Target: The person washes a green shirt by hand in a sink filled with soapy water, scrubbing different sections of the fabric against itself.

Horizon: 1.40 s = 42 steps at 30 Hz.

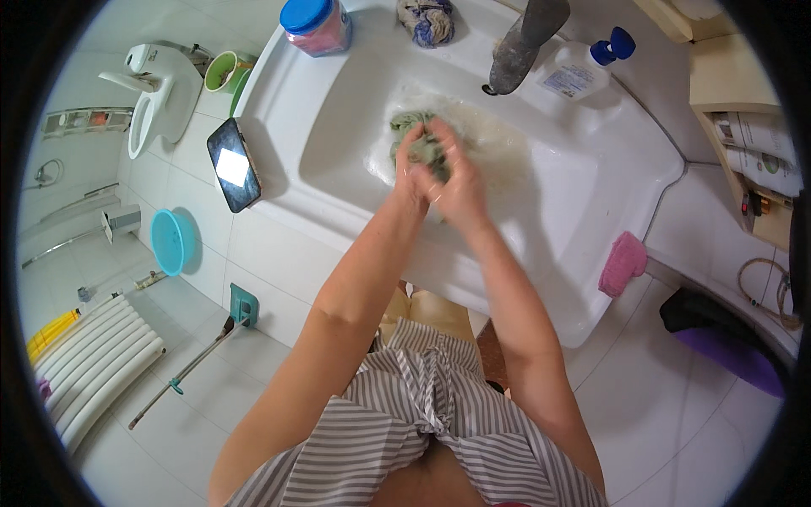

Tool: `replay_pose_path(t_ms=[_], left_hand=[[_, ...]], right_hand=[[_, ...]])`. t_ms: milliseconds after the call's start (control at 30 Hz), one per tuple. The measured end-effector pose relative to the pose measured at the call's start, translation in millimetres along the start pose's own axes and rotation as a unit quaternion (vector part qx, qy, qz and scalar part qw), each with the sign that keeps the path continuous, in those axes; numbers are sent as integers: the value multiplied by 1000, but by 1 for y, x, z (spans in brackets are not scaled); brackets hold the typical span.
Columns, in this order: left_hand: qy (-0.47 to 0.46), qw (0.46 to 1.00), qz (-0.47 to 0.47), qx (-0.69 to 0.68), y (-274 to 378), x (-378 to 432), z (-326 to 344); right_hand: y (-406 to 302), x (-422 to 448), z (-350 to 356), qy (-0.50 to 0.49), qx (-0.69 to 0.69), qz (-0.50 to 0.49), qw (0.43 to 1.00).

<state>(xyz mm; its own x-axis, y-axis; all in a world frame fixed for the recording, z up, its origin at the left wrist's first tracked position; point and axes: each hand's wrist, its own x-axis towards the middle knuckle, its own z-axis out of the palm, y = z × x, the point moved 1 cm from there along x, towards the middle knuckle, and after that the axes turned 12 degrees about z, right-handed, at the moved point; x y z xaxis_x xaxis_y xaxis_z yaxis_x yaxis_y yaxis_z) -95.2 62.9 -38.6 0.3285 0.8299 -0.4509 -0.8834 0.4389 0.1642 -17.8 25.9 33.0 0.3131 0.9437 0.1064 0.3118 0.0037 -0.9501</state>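
Over the basin of a white ceramic sink (602, 209), a wet green cloth (426, 152) is bunched between my two hands. My left hand (408, 166) presses on its left side, fingers pointing toward the tap. On the other side my right hand (461, 177) grips it, slightly blurred, with its thumb across the near part of the cloth. Cloudy, sudsy water (491, 139) lies around the cloth in the basin. The grey tap (516, 54) stands beyond my hands to the right.
A blue-lidded jar (317, 28), a crumpled rag (426, 22) and a white pump bottle (573, 73) stand along the sink's back rim. A smartphone (233, 166) rests at the left edge, a pink cloth (623, 263) at the right. A turquoise basin (171, 242) is lower left.
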Motion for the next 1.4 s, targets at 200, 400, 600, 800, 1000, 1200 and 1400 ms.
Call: replay_pose_path(t_ms=[200, 400, 600, 800, 1000, 1200, 1400], left_hand=[[164, 967, 25, 194, -32, -10, 25], [-30, 993, 23, 116, -30, -18, 18], [-14, 892, 195, 407, 39, 5, 30], [206, 905, 132, 347, 56, 15, -20], [186, 961, 110, 170, 47, 17, -28], [201, 950, 115, 210, 35, 0, -18], [176, 970, 33, 166, -6, -19, 15]], right_hand=[[47, 29, -15, 39, -168, 213, 962], [40, -6, -13, 34, -146, 8, 989], [66, 35, -82, -40, -443, 50, 894], [92, -3, -65, -161, -616, 30, 770], [95, -10, -46, -79, -613, 121, 777], [99, -3, -64, -191, -576, 27, 795], [82, 4, -27, -87, -100, 188, 973]])
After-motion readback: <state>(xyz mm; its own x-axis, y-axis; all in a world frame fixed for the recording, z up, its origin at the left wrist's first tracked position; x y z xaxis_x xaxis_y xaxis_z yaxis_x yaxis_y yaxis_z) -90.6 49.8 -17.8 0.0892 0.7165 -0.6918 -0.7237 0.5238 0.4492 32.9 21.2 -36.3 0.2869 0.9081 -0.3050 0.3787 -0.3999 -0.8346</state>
